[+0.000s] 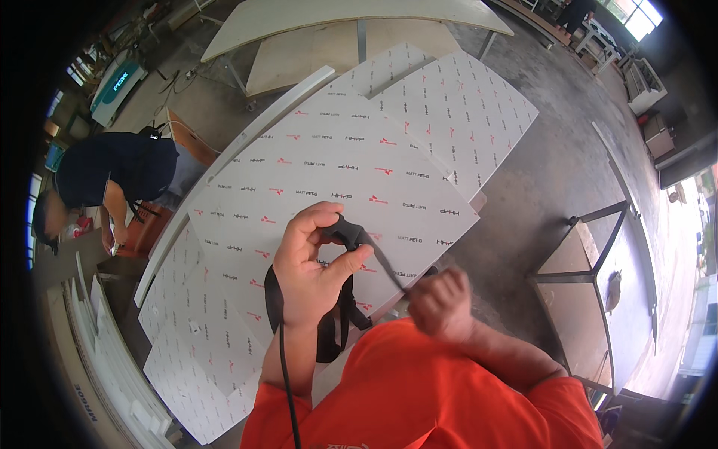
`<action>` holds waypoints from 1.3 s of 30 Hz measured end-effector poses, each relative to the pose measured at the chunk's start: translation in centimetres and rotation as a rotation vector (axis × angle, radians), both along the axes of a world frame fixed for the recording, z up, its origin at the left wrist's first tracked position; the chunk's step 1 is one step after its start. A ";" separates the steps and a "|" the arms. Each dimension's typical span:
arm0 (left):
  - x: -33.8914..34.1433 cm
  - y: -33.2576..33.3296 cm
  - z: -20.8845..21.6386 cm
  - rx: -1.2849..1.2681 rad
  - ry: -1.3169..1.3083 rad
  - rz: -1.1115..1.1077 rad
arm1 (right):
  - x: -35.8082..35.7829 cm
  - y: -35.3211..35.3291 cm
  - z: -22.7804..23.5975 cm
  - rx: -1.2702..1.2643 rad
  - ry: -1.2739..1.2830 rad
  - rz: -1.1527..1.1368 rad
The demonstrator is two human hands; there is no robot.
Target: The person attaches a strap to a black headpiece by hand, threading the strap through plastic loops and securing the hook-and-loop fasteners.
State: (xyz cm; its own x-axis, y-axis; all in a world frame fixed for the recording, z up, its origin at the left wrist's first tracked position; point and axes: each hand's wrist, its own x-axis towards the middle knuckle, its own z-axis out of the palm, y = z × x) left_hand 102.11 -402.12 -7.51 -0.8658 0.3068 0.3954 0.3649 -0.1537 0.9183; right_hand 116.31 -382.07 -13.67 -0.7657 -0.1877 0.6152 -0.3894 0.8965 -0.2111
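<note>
My left hand (308,273) is raised over the printed white panels, its thumb and fingers closed around a small black plastic buckle (345,230). From the buckle a flat black strap (385,266) runs down to the right into my right hand (443,305). That hand is a loose fist and slightly blurred, gripping the strap's other end. Behind my left wrist more black webbing (329,340) hangs in loops, partly hidden by the wrist. A thin black cable (286,382) passes along my left forearm.
Large white printed panels (336,165) lie stacked and fanned before me. Another person (112,176) in dark clothes bends at the left. Behind stands a pale table (351,10); to the right, a board on a black metal frame (598,273). Long boards (112,367) lean at lower left.
</note>
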 end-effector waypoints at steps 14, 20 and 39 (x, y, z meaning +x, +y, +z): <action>1.4 0.1 1.1 0.104 -0.198 -0.274 | -6.0 3.3 7.5 -0.980 -0.566 0.067; 2.0 0.2 1.3 -0.105 -0.096 -0.162 | -8.0 2.3 8.0 -1.149 -0.934 0.365; 3.1 1.7 -1.8 0.144 -0.275 -0.076 | -7.7 0.0 4.0 -1.503 -1.217 0.382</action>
